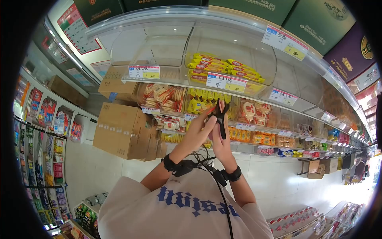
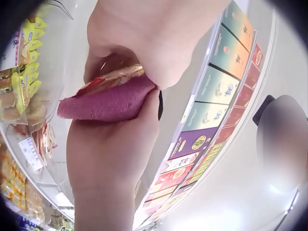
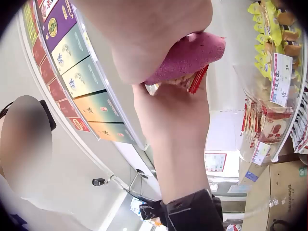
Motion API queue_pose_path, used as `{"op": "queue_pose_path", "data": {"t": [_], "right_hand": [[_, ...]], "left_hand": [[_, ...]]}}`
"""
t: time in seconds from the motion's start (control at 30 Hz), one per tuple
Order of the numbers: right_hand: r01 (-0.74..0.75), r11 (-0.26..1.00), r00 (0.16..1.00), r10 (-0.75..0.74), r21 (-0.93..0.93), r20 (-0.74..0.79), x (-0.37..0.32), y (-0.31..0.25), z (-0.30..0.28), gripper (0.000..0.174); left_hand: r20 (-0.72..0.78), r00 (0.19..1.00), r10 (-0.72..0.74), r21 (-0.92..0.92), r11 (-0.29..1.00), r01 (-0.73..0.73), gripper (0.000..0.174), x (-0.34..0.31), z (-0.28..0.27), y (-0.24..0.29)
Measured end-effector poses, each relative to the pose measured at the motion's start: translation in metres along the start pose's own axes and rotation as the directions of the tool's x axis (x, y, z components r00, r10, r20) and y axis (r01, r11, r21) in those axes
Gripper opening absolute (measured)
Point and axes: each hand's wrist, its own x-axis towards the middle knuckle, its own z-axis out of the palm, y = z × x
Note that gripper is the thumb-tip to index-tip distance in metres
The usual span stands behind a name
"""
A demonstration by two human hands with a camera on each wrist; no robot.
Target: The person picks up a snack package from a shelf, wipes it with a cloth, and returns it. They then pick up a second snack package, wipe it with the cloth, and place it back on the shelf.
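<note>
Both hands meet in front of the shelves. My left hand (image 1: pixel 201 129) grips a small snack packet (image 3: pixel 198 82) with a clear wrapper and red edge, mostly covered by the fingers. My right hand (image 1: pixel 219 141) holds a fuzzy pink-purple cloth-like piece (image 2: pixel 108 103) against that packet. In the head view a black forked strip (image 1: pixel 224 123) shows at the right hand, over the fingers; I cannot tell whether it is the back of the pink piece. In the right wrist view the left hand (image 3: pixel 175 108) lies under the pink piece, the right hand (image 3: pixel 159 29) above it.
Clear bins on the shelf hold yellow wafer packs (image 1: pixel 207 63), red-and-white cracker packets (image 1: pixel 161 97) and orange packs (image 1: pixel 262 138). Price tags (image 1: pixel 227 83) line the shelf edges. Cardboard boxes (image 1: pixel 119 129) stand at left; green gift boxes (image 1: pixel 250 10) sit on top. Cables (image 1: pixel 205 159) hang between the wrists.
</note>
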Motion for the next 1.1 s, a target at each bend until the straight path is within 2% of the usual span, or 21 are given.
{"op": "queue_pose_path", "data": {"t": [0.03,0.1,0.13,0.23,0.3,0.37,0.47,0.57,0.6,0.7,0.73,0.8,0.9,1.0,1.03,1.1], "right_hand": [[-0.005,1.000,1.000,0.005,0.009,-0.012,0.002,0.002,0.000,0.047],[-0.220,0.954,0.974,0.227,0.204,-0.009,0.004,0.005,-0.006,0.044],[-0.172,0.972,0.979,0.187,0.160,-0.084,0.007,0.003,-0.007,0.037],[-0.346,0.830,0.913,0.406,0.437,-0.048,0.007,-0.002,-0.020,0.034],[-0.274,0.823,0.931,0.357,0.498,-0.077,0.005,-0.009,-0.016,0.032],[-0.238,0.781,0.941,0.334,0.577,-0.063,0.001,-0.017,-0.014,0.029],[-0.192,0.911,0.981,0.192,0.364,0.036,-0.007,-0.001,-0.018,0.022],[-0.323,0.910,0.946,0.319,0.260,0.057,-0.003,-0.001,-0.022,0.021],[-0.254,0.893,0.962,0.273,0.371,0.002,-0.001,-0.008,-0.015,0.020],[-0.321,0.777,0.931,0.363,0.542,0.031,-0.002,-0.007,-0.024,0.019],[-0.265,0.769,0.936,0.350,0.582,-0.037,0.000,-0.008,-0.021,0.017],[-0.276,0.737,0.938,0.346,0.617,0.007,0.002,-0.005,-0.026,0.017],[-0.283,0.703,0.932,0.361,0.652,0.016,0.003,-0.012,-0.024,0.018],[-0.280,0.688,0.924,0.382,0.670,-0.005,0.004,-0.012,-0.021,0.020],[-0.277,0.685,0.922,0.387,0.674,-0.014,0.004,-0.009,-0.022,0.020],[-0.294,0.759,0.927,0.375,0.580,-0.022,0.003,-0.001,-0.024,0.022]], "left_hand": [[0.022,0.995,-0.096,-0.026,0.995,0.096,0.046,-0.001,-0.001,0.001],[-0.033,0.968,0.248,0.155,0.958,-0.241,0.040,0.008,-0.002,-0.015],[-0.037,0.910,0.413,0.249,0.886,-0.392,0.038,0.010,-0.003,-0.022],[-0.115,0.978,0.177,-0.042,0.982,-0.182,0.033,0.004,-0.007,-0.020],[-0.155,0.945,0.287,0.156,0.952,-0.264,0.032,0.007,-0.015,-0.018],[-0.169,0.880,0.444,0.382,0.853,-0.356,0.031,0.013,-0.020,-0.017],[-0.152,0.935,0.320,0.251,0.928,-0.277,0.029,0.010,-0.017,-0.014],[-0.131,0.958,0.255,0.198,0.954,-0.227,0.024,0.008,-0.017,-0.021],[-0.143,0.959,0.244,0.145,0.964,-0.224,0.025,0.009,-0.017,-0.026],[-0.129,0.977,0.170,0.026,0.985,-0.168,0.027,0.007,-0.021,-0.026],[-0.137,0.976,0.169,0.020,0.986,-0.168,0.026,0.004,-0.019,-0.018],[-0.178,0.968,0.179,0.023,0.984,-0.177,0.024,0.006,-0.018,-0.018],[-0.158,0.984,0.083,-0.081,0.992,-0.097,0.022,0.007,-0.020,-0.017],[-0.224,0.971,0.080,-0.058,0.994,-0.095,0.021,0.006,-0.017,-0.013],[-0.234,0.963,0.132,0.022,0.991,-0.131,0.021,0.007,-0.018,-0.015],[-0.242,0.941,0.238,0.181,0.964,-0.197,0.022,0.007,-0.020,-0.021]]}}
